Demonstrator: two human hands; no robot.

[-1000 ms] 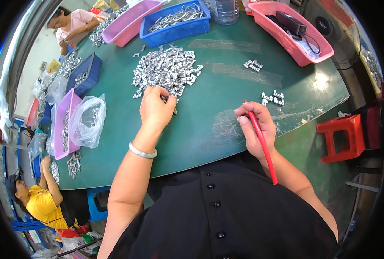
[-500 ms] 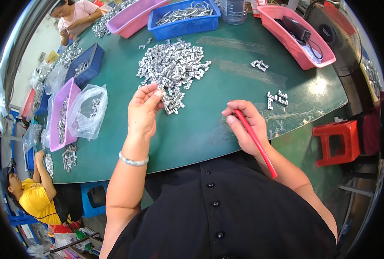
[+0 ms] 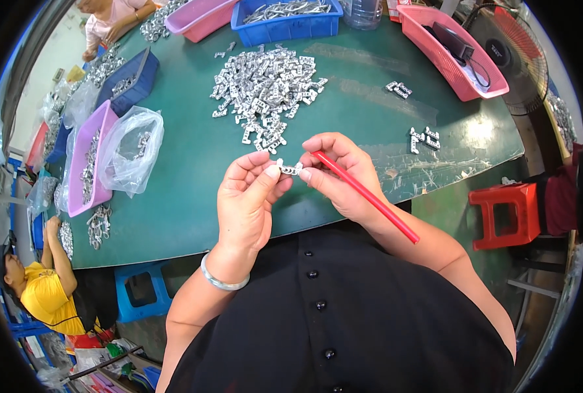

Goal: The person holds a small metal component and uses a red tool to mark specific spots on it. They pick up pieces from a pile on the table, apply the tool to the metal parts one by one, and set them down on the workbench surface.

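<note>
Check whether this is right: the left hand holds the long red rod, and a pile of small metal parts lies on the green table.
Wrong hand: the head view shows the right hand, not the left hand, holding the long red rod. The pile of small metal parts does lie on the green table.

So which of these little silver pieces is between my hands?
The lone silver piece at the fingertips of your left hand and right hand; the others lie in or by the pile beyond, or in two small groups rightward.

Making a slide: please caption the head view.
Left hand and right hand hold a silvery bracket, the right also gripping a red rod, near a pile of similar parts.
</note>
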